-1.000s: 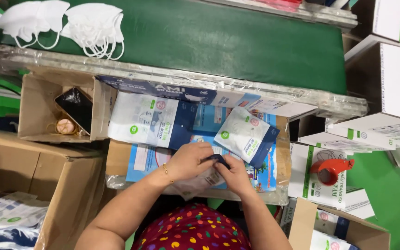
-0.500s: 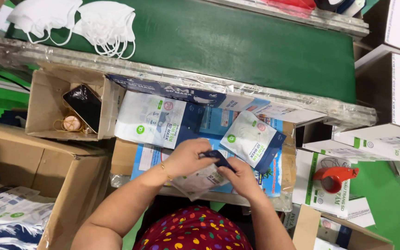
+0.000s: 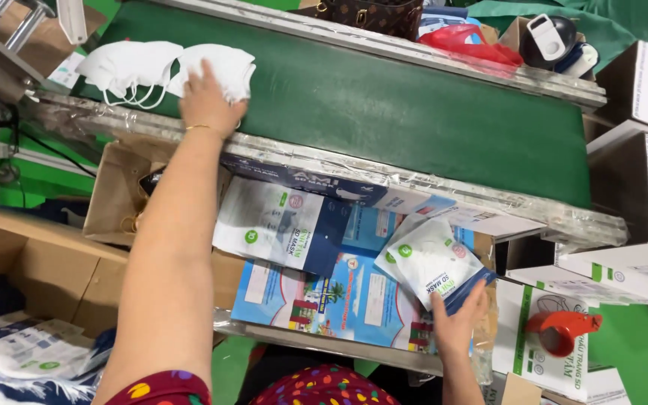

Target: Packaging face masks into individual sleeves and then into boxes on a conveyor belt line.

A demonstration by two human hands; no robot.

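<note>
White masks (image 3: pixel 215 66) at the belt's (image 3: pixel 414 105) left edge are lying under the left hand (image 3: pixel 205 101), fingers hidden; the right hand (image 3: pixel 459 326) is gripping a pouch (image 3: pixel 433 262).

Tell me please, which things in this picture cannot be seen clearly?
- Head view: the left hand covers part of the white masks; their number is unclear.
- The left arm hides most of the small cardboard box and its contents.
- The right hand covers a corner of the mask packet; whether it is filled cannot be told.
- The top edge cuts off the brown bag.
</note>
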